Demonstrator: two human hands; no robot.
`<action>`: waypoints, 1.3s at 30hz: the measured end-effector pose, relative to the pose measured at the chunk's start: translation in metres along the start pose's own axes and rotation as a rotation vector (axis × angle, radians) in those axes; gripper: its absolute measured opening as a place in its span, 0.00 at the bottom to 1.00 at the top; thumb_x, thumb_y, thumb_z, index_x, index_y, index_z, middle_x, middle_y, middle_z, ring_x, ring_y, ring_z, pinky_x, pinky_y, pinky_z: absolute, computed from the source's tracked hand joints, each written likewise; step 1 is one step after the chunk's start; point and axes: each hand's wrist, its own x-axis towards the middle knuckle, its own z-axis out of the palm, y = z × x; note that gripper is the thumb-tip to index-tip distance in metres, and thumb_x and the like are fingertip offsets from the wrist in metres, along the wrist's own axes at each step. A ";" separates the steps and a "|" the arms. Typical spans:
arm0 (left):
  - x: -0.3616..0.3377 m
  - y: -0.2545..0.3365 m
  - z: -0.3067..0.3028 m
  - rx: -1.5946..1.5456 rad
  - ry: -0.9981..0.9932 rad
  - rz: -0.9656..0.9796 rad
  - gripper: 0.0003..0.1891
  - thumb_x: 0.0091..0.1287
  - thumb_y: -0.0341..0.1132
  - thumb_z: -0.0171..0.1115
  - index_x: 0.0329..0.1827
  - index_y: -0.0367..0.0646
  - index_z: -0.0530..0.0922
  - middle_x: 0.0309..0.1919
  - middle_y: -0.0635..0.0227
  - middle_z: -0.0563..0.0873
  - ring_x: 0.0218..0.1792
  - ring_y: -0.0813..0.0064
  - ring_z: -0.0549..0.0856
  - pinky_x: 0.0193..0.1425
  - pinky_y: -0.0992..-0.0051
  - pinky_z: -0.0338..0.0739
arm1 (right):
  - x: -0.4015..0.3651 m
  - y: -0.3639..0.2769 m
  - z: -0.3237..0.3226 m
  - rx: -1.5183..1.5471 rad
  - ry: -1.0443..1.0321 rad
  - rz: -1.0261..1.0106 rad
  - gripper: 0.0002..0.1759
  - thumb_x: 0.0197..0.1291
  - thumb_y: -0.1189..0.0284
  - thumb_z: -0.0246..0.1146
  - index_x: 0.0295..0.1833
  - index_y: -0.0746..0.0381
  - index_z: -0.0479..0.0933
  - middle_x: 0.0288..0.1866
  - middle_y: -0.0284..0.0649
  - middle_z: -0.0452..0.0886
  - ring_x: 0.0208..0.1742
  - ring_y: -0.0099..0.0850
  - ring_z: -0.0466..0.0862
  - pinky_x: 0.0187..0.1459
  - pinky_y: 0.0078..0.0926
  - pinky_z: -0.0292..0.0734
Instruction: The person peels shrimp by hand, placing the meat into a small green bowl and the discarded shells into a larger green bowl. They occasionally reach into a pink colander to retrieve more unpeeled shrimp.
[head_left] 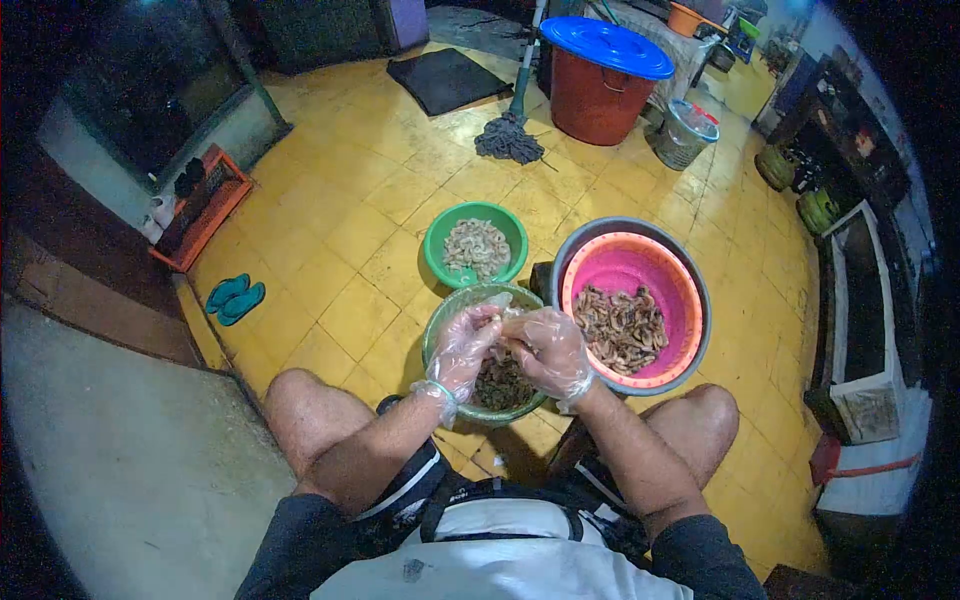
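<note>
Shrimp (625, 328) sit beside the right hand (553, 350), maybe for easy reach; the left hand (464, 350) meets it, their grip too small to tell.

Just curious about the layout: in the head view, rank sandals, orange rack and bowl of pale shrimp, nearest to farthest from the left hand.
From the left hand:
1. Bowl of pale shrimp, just ahead.
2. Sandals, to the left.
3. Orange rack, left, beyond the sandals.

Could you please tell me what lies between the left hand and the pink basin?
In the head view, the gloved right hand lies between the left hand and the pink basin.
</note>
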 end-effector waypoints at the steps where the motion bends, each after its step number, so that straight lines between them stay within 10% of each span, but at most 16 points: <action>1: 0.000 0.001 0.000 0.000 0.002 0.001 0.14 0.70 0.29 0.62 0.57 0.42 0.75 0.49 0.66 0.83 0.45 0.75 0.84 0.42 0.74 0.82 | 0.002 -0.003 -0.002 0.099 -0.052 0.071 0.12 0.54 0.76 0.65 0.46 0.61 0.83 0.41 0.47 0.86 0.44 0.44 0.85 0.50 0.39 0.79; 10: -0.002 0.013 0.011 -0.001 -0.041 -0.003 0.20 0.70 0.30 0.61 0.65 0.39 0.72 0.49 0.67 0.83 0.43 0.78 0.83 0.39 0.76 0.81 | 0.003 0.001 -0.001 0.439 0.044 0.541 0.11 0.61 0.73 0.65 0.48 0.65 0.83 0.36 0.39 0.87 0.36 0.22 0.83 0.39 0.23 0.79; 24: 0.005 -0.007 0.006 0.349 -0.124 0.215 0.17 0.70 0.27 0.61 0.61 0.36 0.76 0.48 0.66 0.85 0.40 0.82 0.82 0.40 0.80 0.79 | -0.011 0.023 0.020 0.205 -0.015 0.455 0.11 0.57 0.68 0.65 0.32 0.66 0.77 0.28 0.48 0.82 0.31 0.36 0.83 0.37 0.37 0.77; 30: 0.003 0.002 0.006 0.242 -0.091 0.052 0.16 0.71 0.28 0.58 0.61 0.37 0.75 0.49 0.66 0.84 0.42 0.79 0.83 0.41 0.80 0.81 | -0.008 0.030 0.015 0.278 0.017 0.700 0.11 0.57 0.68 0.65 0.35 0.66 0.81 0.29 0.49 0.84 0.32 0.36 0.85 0.38 0.37 0.78; 39: 0.005 0.004 0.003 0.255 -0.103 0.033 0.21 0.69 0.28 0.63 0.64 0.38 0.73 0.41 0.69 0.84 0.34 0.83 0.82 0.35 0.81 0.79 | 0.000 0.013 0.004 0.235 -0.049 0.517 0.16 0.60 0.64 0.64 0.47 0.64 0.84 0.38 0.50 0.87 0.40 0.41 0.88 0.46 0.35 0.80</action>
